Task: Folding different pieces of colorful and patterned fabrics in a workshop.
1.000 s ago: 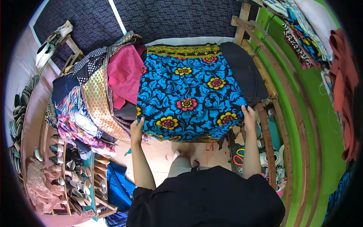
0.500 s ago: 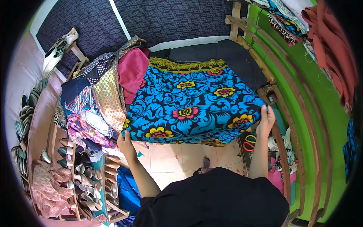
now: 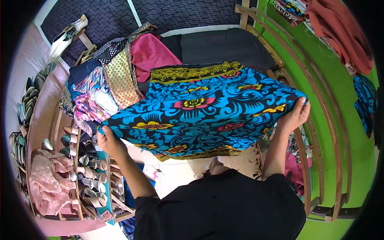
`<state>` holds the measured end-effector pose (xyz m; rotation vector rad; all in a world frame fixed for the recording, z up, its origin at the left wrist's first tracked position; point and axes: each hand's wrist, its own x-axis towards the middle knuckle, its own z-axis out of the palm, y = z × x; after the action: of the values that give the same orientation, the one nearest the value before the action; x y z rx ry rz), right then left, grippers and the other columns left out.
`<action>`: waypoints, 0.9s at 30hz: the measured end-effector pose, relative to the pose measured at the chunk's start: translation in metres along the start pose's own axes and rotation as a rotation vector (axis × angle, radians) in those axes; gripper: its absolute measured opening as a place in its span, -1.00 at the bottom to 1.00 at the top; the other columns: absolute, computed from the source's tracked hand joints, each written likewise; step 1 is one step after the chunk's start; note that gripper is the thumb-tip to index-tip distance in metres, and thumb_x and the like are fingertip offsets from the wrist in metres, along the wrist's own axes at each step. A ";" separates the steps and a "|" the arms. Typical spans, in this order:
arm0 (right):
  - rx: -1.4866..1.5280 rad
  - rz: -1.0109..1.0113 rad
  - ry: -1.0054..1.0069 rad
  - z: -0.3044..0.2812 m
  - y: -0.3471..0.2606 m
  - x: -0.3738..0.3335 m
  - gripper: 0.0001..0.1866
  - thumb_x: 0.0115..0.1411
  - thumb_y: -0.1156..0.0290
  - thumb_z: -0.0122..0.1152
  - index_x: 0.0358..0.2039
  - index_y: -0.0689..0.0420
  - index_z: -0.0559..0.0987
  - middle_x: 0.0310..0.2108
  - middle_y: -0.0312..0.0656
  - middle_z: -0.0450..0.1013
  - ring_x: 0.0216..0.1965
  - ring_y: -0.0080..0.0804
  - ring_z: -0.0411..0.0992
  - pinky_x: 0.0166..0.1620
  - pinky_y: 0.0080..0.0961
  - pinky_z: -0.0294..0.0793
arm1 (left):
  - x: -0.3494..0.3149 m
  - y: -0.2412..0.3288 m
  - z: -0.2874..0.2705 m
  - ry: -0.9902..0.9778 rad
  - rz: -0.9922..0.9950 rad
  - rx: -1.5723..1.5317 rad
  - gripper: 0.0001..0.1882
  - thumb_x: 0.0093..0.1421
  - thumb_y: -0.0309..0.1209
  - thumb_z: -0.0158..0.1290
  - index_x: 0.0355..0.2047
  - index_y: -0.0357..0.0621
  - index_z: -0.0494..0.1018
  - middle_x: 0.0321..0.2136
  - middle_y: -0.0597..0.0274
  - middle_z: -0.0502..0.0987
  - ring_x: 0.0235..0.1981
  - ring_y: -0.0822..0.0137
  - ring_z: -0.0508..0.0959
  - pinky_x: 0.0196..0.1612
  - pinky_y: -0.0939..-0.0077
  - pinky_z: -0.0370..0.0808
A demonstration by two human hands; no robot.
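Note:
A blue and black floral cloth (image 3: 192,116) with yellow and red flowers and a yellow-patterned border is stretched between my hands. My left hand (image 3: 110,141) grips its left edge, with the thumb on top. At the right edge, my right hand (image 3: 297,115) pinches the cloth, its fingers partly hidden by folds. The far part lies over a dark padded surface (image 3: 224,49), while the near part sags above the tiled floor. Left of it, a heap of fabrics holds a magenta cloth (image 3: 154,54) and a gold dotted cloth (image 3: 119,82).
Racks of shoes (image 3: 94,180) stand at the lower left beside a pink lace cloth (image 3: 50,180). Curved wooden rails (image 3: 320,100) run along the green wall on the right. A rust-coloured cloth (image 3: 340,32) hangs at the upper right.
My hands have moved farther apart, the left one leftward and the right one up and to the right. The floral cloth is now spread wider, its near edge hanging lower.

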<state>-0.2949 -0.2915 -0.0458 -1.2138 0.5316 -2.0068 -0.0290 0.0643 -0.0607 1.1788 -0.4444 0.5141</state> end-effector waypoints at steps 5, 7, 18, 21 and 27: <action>0.085 -0.021 0.019 -0.026 -0.030 -0.002 -0.82 0.21 0.37 -0.03 -0.43 0.22 0.41 -0.49 -0.33 0.36 -0.46 -0.68 0.27 -0.33 -0.72 0.29 | -0.015 0.041 -0.029 0.227 0.186 0.027 -0.74 0.14 -0.27 -0.01 -0.48 -0.26 0.33 -0.57 0.28 0.41 -0.56 0.50 0.36 -0.48 0.63 0.35; 0.004 -0.043 0.010 -0.032 -0.032 -0.007 -0.82 0.21 0.37 -0.04 -0.43 0.22 0.41 -0.51 -0.34 0.35 -0.47 -0.68 0.28 -0.35 -0.71 0.29 | -0.022 0.051 -0.034 0.391 0.223 0.061 -0.72 0.12 -0.25 0.01 -0.48 -0.25 0.31 -0.57 0.24 0.40 -0.55 0.47 0.36 -0.44 0.58 0.37; -0.196 0.430 -0.637 0.023 0.108 -0.007 -0.80 0.12 0.36 0.10 -0.48 0.26 0.48 -0.59 -0.48 0.27 -0.54 -0.77 0.15 -0.47 -0.76 0.13 | 0.062 -0.094 -0.030 -0.381 -0.621 0.263 -0.69 0.10 -0.21 0.05 -0.47 -0.26 0.48 -0.58 0.36 0.48 -0.59 0.55 0.41 -0.45 0.64 0.33; -0.280 0.497 -0.648 0.026 0.128 -0.015 -0.77 0.13 0.35 0.08 -0.59 0.21 0.43 -0.66 -0.51 0.17 -0.60 -0.76 0.06 -0.54 -0.72 0.04 | 0.054 -0.111 -0.012 -0.324 -0.711 0.253 -0.70 0.06 -0.19 0.10 -0.47 -0.23 0.49 -0.62 0.36 0.48 -0.68 0.56 0.38 -0.62 0.66 0.26; -0.322 0.530 -0.624 0.029 0.135 -0.018 -0.71 0.15 0.35 0.03 -0.67 0.17 0.35 -0.70 -0.49 0.11 -0.62 -0.72 0.04 -0.55 -0.65 0.03 | 0.060 -0.151 -0.023 -0.246 -0.759 0.415 -0.61 0.03 -0.24 0.13 -0.28 -0.36 0.44 -0.53 0.32 0.50 -0.71 0.62 0.37 -0.73 0.72 0.19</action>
<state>-0.2142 -0.3657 -0.1315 -1.5966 0.7687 -1.0516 0.1098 0.0509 -0.1467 1.7022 -0.0677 -0.2142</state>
